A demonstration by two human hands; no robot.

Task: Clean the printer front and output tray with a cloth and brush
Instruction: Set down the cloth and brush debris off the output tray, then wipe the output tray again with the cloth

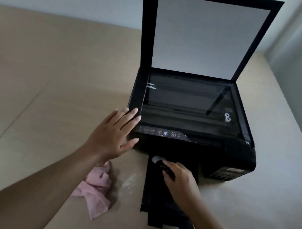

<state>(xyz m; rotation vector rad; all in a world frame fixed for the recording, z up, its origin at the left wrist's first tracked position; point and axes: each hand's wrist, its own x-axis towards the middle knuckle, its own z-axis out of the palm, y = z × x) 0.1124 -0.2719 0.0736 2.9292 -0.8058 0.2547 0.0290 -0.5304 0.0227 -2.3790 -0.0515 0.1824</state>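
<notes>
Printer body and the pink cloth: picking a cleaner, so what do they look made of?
Printer: seems moulded black plastic, mostly matt, glossier on the control strip, with a reflective glass scanner bed under the raised lid. Cloth: soft woven fabric, perhaps microfibre; it lies crumpled in folds with a fine mesh-like texture.

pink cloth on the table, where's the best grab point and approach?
Pinch the bunched upper folds of the pink cloth, probably from straight above. It lies crumpled and limp on the table, left of the output tray, so the raised ridges give more to grip than the flat lower corner. The left hand rests open on the printer just above it; the right hand holds the brush.
</notes>
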